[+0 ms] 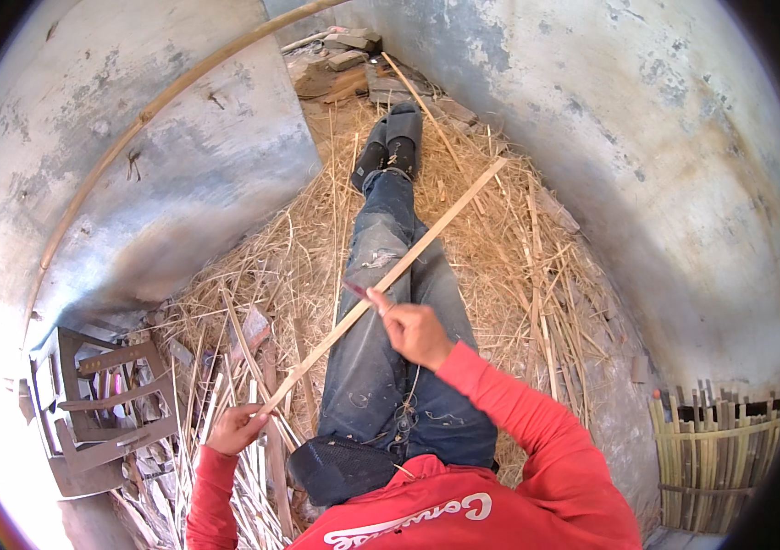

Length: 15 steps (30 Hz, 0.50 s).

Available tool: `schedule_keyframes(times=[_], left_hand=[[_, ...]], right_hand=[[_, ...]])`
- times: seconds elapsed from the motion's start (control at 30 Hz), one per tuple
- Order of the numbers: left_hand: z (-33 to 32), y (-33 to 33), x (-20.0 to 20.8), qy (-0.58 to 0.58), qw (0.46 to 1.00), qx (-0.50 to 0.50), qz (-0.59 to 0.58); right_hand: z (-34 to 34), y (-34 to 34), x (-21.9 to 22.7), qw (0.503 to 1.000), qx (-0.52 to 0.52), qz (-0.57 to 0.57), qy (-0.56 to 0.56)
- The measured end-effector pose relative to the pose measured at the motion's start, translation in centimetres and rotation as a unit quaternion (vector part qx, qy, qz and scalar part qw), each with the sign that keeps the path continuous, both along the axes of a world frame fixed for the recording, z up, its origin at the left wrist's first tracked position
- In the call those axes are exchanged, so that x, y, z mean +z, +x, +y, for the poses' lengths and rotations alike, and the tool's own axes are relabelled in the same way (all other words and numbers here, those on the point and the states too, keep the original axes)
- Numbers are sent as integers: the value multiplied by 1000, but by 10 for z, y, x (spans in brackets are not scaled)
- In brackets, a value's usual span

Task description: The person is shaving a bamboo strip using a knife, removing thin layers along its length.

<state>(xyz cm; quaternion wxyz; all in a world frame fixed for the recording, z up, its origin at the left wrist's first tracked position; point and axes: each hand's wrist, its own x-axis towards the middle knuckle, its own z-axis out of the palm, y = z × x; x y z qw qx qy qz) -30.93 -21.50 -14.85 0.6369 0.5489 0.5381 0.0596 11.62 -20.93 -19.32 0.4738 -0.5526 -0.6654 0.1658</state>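
A long, flat bamboo strip lies slantwise over my outstretched legs, its far end up to the right. My left hand is closed on the strip's near end, beside my left thigh. Above my knees, my right hand is closed around a small knife, its handle hidden in the fist. The knife's dark reddish blade points left, right at the strip; whether its edge touches the wood I cannot tell. Dusty jeans and dark shoes show beneath and beyond the strip.
Straw-like shavings and several thin strips cover the floor around my legs. A dark wooden frame stands at left. Split-bamboo slatwork leans at right. Bricks lie in the far corner; a long pole crosses the left wall.
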Motion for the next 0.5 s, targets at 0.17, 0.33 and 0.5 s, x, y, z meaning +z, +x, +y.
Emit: schedule_keyframes(times=[0.17, 0.33, 0.5], left_hand=[[6, 77, -7, 37, 999, -8, -8], [24, 146, -6, 133, 990, -42, -10], [29, 151, -14, 48, 995, -49, -70]], right_hand=[[-9, -15, -6, 999, -21, 37, -1], [-19, -18, -2, 999, 0, 33, -41], [-19, -9, 0, 998, 15, 65, -9]])
